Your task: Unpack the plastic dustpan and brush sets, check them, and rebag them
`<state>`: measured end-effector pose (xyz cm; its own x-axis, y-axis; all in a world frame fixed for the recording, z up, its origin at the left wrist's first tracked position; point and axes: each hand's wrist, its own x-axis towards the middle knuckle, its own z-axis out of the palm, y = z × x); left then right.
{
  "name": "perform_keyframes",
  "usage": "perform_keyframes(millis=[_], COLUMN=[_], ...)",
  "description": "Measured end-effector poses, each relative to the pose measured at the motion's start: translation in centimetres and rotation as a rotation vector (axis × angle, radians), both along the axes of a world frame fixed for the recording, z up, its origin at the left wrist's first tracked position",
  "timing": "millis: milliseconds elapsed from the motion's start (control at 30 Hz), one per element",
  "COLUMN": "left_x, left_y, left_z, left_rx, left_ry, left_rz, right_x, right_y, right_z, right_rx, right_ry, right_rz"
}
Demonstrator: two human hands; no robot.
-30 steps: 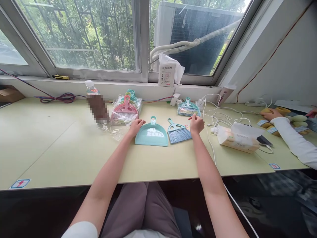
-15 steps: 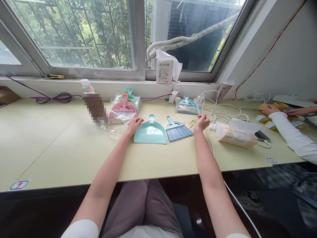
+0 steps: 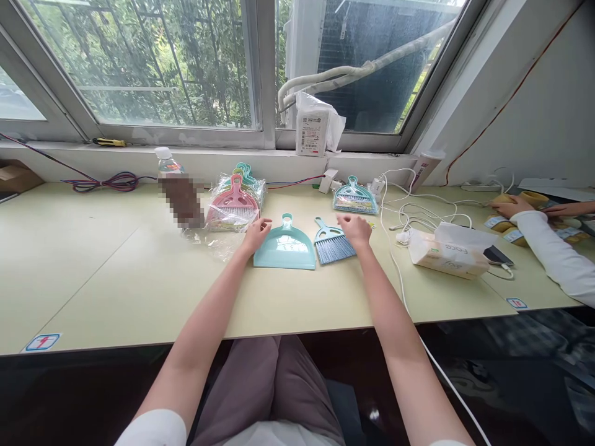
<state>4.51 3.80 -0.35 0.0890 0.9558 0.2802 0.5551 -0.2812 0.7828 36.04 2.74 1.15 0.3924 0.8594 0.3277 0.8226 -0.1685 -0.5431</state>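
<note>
A light teal dustpan [image 3: 284,251] lies flat on the table in front of me. My left hand [image 3: 257,235] rests at its upper left edge, fingers loosely apart and not wrapped round it. To the dustpan's right lies a small hand brush [image 3: 334,248] with a teal handle and blue-grey bristles. My right hand [image 3: 356,230] is over the right end of this brush, its fingers curled. Whatever those fingers hold is hidden. A bit of yellow card [image 3: 372,225] shows just past that hand.
Wrapped dustpan sets [image 3: 235,201], pink and green, stand behind my left hand beside a bottle [image 3: 179,192]. Another wrapped teal set [image 3: 354,197] lies behind my right hand. White cables [image 3: 409,214] and a tissue pack [image 3: 449,254] lie rightward. A co-worker's hand [image 3: 511,207] holds yellowish rolls.
My right hand first moved right, uncovering the yellow card, then came back left over the brush's end, mostly covering the card. The left hand has stayed by the dustpan.
</note>
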Motion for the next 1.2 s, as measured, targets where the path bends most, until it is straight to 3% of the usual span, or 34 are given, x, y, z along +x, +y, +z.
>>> perform_keyframes(millis=[167,333,533,600,700,900,1067,1133,1200], left_x=[0.5,0.4,0.7,1.2,2.4,5.0,5.0,4.6,4.2], left_y=[-1.3,-1.6,-1.0,-1.3,-2.4,-4.6,-4.7,-4.4,-4.2], left_z=[0.9,0.8,0.0,0.2,0.7,0.7,0.7,0.8,0.8], left_rx=[0.038,0.03,0.038,0.046,0.057,0.095,0.094,0.143,0.28], left_ry=[0.132,0.143,0.175,0.196,0.231,0.318,0.308,0.284,0.305], left_rz=[0.028,-0.043,0.04,0.043,-0.018,-0.188,-0.489,-0.474,-0.357], right_x=[-3.5,-4.1,-2.0,-1.4,-1.8,-5.7,-6.7,-6.4,-6.2], right_y=[-1.5,-2.1,-1.0,-0.5,-0.1,-1.9,-3.0,-3.0,-2.8], right_z=[0.1,0.6,0.9,0.9,0.4,-0.2,0.6,0.7,0.6], right_rx=[-0.199,-0.275,-0.095,-0.033,-0.004,-0.032,-0.133,-0.14,-0.138], right_ry=[-0.342,-0.315,-0.122,-0.055,-0.051,-0.309,-0.346,-0.323,-0.292], right_rz=[0.192,0.227,0.134,0.175,0.328,0.505,0.645,0.676,0.699])
